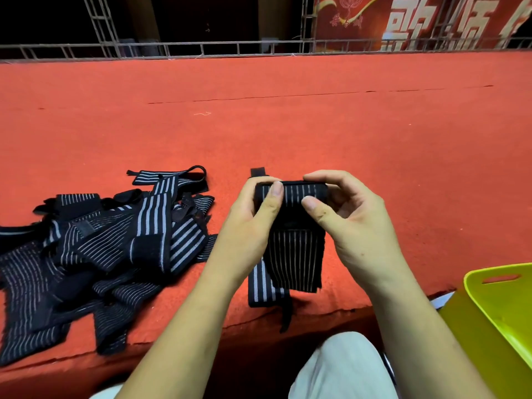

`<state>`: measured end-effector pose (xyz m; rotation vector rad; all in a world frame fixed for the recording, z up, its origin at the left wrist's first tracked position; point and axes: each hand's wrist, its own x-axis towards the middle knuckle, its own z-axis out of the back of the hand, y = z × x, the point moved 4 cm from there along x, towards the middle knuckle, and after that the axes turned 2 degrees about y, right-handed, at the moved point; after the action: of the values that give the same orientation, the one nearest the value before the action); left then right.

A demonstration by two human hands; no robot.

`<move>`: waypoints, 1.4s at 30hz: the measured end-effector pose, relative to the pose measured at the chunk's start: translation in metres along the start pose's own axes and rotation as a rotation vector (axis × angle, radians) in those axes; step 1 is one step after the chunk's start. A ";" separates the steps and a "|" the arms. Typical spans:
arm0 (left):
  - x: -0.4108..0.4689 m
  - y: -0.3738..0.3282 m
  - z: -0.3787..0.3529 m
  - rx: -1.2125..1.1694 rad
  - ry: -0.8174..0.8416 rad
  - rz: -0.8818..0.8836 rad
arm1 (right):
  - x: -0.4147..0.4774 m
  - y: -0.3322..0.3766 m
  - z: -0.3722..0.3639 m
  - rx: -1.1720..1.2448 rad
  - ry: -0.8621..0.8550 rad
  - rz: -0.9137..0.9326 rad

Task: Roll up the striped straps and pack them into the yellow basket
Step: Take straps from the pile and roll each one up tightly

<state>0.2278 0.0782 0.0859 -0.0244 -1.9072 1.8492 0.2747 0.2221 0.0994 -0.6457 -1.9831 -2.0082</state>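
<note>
Head view, one strap in hand. The left hand (259, 208) and right hand (354, 223) both grip the rolled end of a striped strap (290, 194), thumbs pressed on top of the roll and fingers curled round its far side. The roll sits just above the red carpet (288, 125), near the front edge of the platform. The unrolled tail (293, 260) lies flat toward the person and its black end hangs over the edge. A black tab shows just beyond the left hand's fingers.

Handling, as a judgement: the strap looks like soft, light elastic webbing, not fragile and not slippery. It is likely to spring loose if the pinch slackens, so the hold belongs at both ends of the roll, with thumbs keeping the turns tight and square. The black tab looks like a fastening patch, which may secure the finished roll.

A pile of loose straps (100, 240) lies tangled on the carpet to the left, well apart from the hands. The yellow basket (503, 312) stands at the near right, below the platform edge; no strap shows in the part in view.

Writing: the straps and basket show no label. A red banner (431, 24) at the far right carries large pale Chinese characters, cropped; I cannot read them with confidence. A metal truss (201, 48) runs along the far edge.
</note>
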 end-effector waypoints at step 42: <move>-0.003 0.019 -0.001 -0.009 0.012 0.088 | -0.010 -0.018 -0.003 -0.042 -0.027 -0.029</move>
<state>0.2249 0.0796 0.0665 -0.1237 -1.9343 1.8934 0.2748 0.2190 0.0783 -0.6612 -1.9813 -2.0738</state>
